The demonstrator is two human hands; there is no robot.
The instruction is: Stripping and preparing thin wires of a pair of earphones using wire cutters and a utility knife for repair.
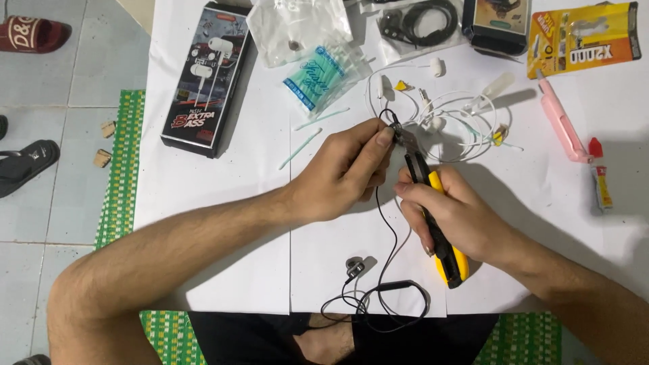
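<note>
Centrally, over the white paper-covered worktop point(216, 203), the left hand point(341, 172) pinches the black earphone cable point(387, 236) between thumb and fingers, while the right hand point(449, 213) is closed around the yellow-handled cutters point(439, 236), whose tip meets the cable at the left fingertips. Near the person, the cable ends in a coil with a grey earbud point(355, 267); farther off lie white earphones point(439, 115) and a black earphone box point(199, 81) to the left.

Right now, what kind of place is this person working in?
Probably a home floor used as a repair spot: white paper sheets lie over a green woven mat on floor tiles, with sandals beside them.
</note>
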